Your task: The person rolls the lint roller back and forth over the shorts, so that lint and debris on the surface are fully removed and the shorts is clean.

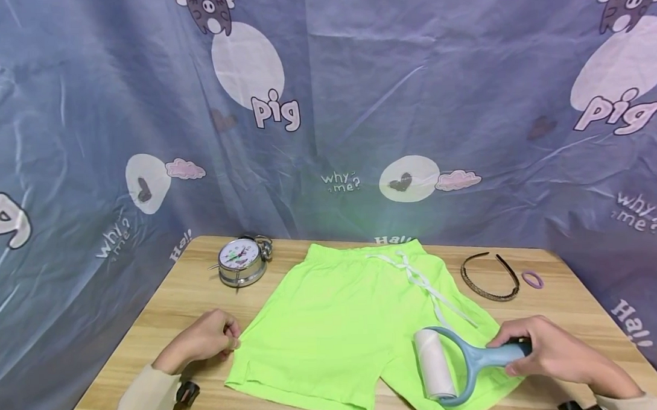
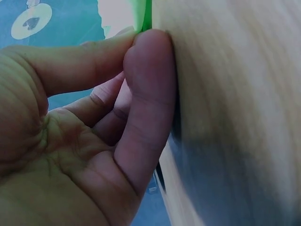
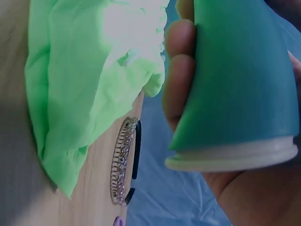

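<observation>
Neon green shorts (image 1: 332,313) with a white drawstring (image 1: 418,280) lie spread on the wooden table. My left hand (image 1: 210,336) pinches the left edge of the shorts between thumb and finger; the left wrist view shows a bit of green fabric (image 2: 142,16) at the fingertips. In my right hand (image 1: 551,351) is the blue handle of a lint roller (image 1: 488,357). Its white roll (image 1: 434,364) lies over the right leg of the shorts. The right wrist view shows the handle's end (image 3: 240,94) close up, with fingers curled round it.
A silver alarm clock (image 1: 242,262) lies face up at the back left. At the back right are a headband (image 1: 491,294) and a purple hair tie (image 1: 533,279). A printed grey-blue cloth (image 1: 347,108) hangs behind the table (image 1: 164,313).
</observation>
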A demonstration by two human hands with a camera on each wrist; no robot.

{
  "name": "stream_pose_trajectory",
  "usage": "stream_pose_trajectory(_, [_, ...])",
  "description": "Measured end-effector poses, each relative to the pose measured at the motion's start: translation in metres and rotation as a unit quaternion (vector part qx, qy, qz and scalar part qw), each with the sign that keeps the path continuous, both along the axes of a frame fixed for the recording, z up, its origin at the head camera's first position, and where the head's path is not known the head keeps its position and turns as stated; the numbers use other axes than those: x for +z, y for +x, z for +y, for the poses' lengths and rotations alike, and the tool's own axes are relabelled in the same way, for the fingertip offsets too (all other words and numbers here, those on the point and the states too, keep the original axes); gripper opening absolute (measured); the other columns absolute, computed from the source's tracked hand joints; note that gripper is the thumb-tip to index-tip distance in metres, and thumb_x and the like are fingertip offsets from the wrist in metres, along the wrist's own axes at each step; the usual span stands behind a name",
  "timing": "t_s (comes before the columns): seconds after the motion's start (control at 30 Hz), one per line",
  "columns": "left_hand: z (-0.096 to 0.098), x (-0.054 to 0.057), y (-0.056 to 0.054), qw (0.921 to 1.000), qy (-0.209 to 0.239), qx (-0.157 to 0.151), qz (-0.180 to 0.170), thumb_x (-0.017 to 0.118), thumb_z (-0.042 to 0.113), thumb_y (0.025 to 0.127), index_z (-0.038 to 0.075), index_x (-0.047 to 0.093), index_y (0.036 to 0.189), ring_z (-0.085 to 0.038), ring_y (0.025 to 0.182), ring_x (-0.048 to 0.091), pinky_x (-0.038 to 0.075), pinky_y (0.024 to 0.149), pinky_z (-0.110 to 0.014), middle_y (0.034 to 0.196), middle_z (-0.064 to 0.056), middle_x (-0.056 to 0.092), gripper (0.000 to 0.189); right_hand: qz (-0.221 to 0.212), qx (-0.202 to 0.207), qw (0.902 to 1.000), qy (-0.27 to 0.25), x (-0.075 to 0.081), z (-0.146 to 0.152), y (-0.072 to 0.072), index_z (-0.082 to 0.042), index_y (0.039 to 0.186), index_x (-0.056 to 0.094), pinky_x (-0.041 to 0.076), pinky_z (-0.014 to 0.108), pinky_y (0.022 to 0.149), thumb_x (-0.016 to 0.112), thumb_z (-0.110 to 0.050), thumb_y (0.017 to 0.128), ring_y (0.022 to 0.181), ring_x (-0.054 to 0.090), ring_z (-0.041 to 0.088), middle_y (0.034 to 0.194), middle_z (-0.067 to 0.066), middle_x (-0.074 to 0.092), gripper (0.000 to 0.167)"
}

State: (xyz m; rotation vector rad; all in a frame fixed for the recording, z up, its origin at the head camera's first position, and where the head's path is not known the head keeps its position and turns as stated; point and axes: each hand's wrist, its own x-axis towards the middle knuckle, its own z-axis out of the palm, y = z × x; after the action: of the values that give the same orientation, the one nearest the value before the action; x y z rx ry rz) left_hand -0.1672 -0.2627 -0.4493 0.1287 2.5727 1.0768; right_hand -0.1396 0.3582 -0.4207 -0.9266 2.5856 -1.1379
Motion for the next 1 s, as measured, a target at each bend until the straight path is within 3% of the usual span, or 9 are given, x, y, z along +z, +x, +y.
stream_pose_trajectory(0.17, [-0.003, 0.000, 0.001, 1.0000, -0.007, -0.001, 0.001, 0.070, -0.002, 0.082, 0.002, 0.064, 0.081, -0.017, 0.057, 0.059, 0.051, 0.052, -0.030, 0.068, -0.007, 0.058, 0.008, 0.003, -0.005, 1.0000, 0.000, 0.001, 0.010, 0.001, -0.019, 0.103, 0.076, 0.046, 0.022, 0.053, 0.083, 0.001, 0.070, 0.070, 0.054, -0.006, 0.080, -0.011, 0.068, 0.039])
stream_pose_trajectory(0.3, [-0.007, 0.002, 0.000, 0.9999, -0.009, -0.001, 0.003, 0.070, -0.003, 0.082, 0.001, 0.065, 0.082, -0.017, 0.057, 0.059, 0.051, 0.052, -0.030, 0.069, -0.007, 0.058, 0.007, 0.031, -0.022, 0.9991, 0.018, 0.002, 0.018, 0.002, -0.022, 0.102, 0.076, 0.045, 0.021, 0.054, 0.085, -0.001, 0.069, 0.070, 0.055, -0.006, 0.081, -0.014, 0.068, 0.040])
stream_pose_trajectory(0.7, [-0.015, 0.003, 0.000, 0.9999, -0.005, 0.013, 0.001, 0.070, -0.004, 0.081, 0.000, 0.065, 0.084, -0.018, 0.059, 0.059, 0.052, 0.052, -0.030, 0.071, -0.008, 0.058, 0.007, 0.058, -0.072, 0.9934, 0.068, 0.000, 0.060, 0.014, -0.023, 0.097, 0.076, 0.034, 0.018, 0.059, 0.083, 0.000, 0.069, 0.071, 0.054, -0.005, 0.082, -0.017, 0.070, 0.038])
stream_pose_trajectory(1.0, [-0.018, 0.003, -0.002, 1.0000, -0.007, 0.006, -0.003, 0.069, -0.003, 0.082, 0.000, 0.064, 0.085, -0.018, 0.059, 0.058, 0.051, 0.052, -0.030, 0.071, -0.008, 0.058, 0.007, -0.005, -0.110, 0.9880, 0.108, -0.003, 0.102, 0.025, -0.017, 0.099, 0.077, 0.029, 0.019, 0.055, 0.080, 0.001, 0.075, 0.068, 0.048, -0.006, 0.080, -0.021, 0.064, 0.030])
